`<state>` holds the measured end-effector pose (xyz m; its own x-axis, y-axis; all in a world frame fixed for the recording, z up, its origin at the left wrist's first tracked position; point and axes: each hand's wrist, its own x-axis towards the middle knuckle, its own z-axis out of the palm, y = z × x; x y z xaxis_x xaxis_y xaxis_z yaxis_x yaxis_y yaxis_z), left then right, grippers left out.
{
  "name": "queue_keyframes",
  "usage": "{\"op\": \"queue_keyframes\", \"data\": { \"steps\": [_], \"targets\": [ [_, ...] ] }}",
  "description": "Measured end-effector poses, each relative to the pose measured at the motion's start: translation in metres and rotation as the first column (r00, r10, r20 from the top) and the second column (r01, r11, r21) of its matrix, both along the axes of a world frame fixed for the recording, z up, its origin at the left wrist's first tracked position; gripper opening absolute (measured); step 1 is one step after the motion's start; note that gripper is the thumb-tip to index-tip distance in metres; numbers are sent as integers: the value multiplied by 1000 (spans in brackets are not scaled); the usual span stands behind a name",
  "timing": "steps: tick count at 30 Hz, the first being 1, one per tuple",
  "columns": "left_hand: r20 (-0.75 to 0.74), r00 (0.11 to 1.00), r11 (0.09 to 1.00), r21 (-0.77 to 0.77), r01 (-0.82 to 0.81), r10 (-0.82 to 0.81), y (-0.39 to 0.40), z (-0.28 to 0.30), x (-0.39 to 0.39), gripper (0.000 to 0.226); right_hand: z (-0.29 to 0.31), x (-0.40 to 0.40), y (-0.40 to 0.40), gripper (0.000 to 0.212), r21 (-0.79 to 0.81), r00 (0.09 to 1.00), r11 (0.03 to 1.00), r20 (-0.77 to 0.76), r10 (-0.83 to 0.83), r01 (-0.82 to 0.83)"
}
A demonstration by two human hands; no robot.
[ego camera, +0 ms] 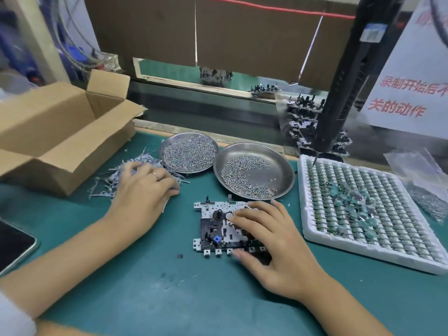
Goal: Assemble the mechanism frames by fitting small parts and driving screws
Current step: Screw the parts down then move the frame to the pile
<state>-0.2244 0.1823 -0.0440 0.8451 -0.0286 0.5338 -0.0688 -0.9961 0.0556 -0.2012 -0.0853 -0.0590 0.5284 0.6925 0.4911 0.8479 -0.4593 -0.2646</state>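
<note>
A metal mechanism frame [213,226] with black parts and a small blue piece lies flat on the green mat in front of me. My right hand [274,243] lies over its right half, fingers spread on top and thumb against its near edge. My left hand [143,190] rests on a heap of thin grey metal parts [116,175] to the left, fingers curled into the heap; whether it holds one is hidden. Two steel dishes of screws stand behind the frame, the left dish [189,151] fuller than the right dish [254,170].
An open cardboard box [60,132] stands at the left. A white foam tray [363,209] of small green parts fills the right side. A black hanging screwdriver [344,93] comes down above that tray. Finished frames [300,112] are stacked behind it. A phone [14,246] lies at the left edge.
</note>
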Motion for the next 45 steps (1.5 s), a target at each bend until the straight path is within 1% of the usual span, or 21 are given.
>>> {"op": "queue_keyframes", "data": {
  "steps": [2,4,6,7,9,11,12,14,15,17,19,20,21,22,26,31,35,40,45],
  "targets": [
    [32,999,993,-117,12,-9,-3,7,0,7,0,0,2,36,113,1000,994,5,-2,1],
    [78,997,969,-242,41,-23,-9,14,-1,13,1,-1,6,29,249,1000,968,2,-26,24],
    [145,987,949,-297,107,-66,-19,18,-4,20,3,-3,9,27,353,997,934,-58,-45,62],
    [180,979,936,-317,149,-94,-26,19,-5,21,5,-4,11,25,390,992,916,-121,-44,89],
    [265,953,926,-302,225,-145,-45,19,-9,20,10,-8,15,21,447,957,882,-288,-17,150],
    [353,921,937,-233,260,-167,-63,15,-12,14,13,-10,18,20,478,906,855,-422,20,203],
    [383,908,942,-209,264,-170,-70,13,-12,12,13,-10,19,19,486,887,845,-460,32,221],
    [402,899,938,-212,273,-171,-80,8,-12,9,12,-10,19,14,492,883,836,-469,19,243],
    [383,907,925,-253,284,-174,-82,7,-12,9,11,-9,18,12,493,887,831,-462,1,256],
    [273,939,857,-412,310,-209,-83,7,-13,11,11,-6,15,14,490,881,822,-472,-31,291],
    [120,954,741,-606,289,-274,-81,9,-16,5,12,-2,11,21,455,877,833,-474,-73,315],
    [58,949,682,-683,263,-308,-78,9,-16,5,13,-1,8,22,427,875,847,-477,-87,317],
    [21,941,640,-727,247,-339,-77,8,-16,7,13,0,7,22,399,870,862,-484,-92,313],
    [0,932,625,-742,242,-361,-75,7,-16,8,14,0,6,21,373,866,876,-491,-93,306],
    [-53,909,624,-743,242,-414,-72,8,-17,10,14,0,6,22,301,851,911,-517,-92,281],
    [-106,880,580,-787,210,-462,-67,6,-15,13,15,-3,7,20,310,889,931,-458,-30,191],
    [-166,858,550,-821,153,-486,-65,7,-14,19,14,-2,5,19,291,920,947,-393,-10,134],
    [-181,844,535,-833,141,-505,-63,8,-12,7,14,-3,5,17,299,934,951,-357,37,77],
    [-189,831,535,-832,148,-524,-64,8,-12,19,11,-3,3,16,270,934,962,-351,64,36]
  ]
}}
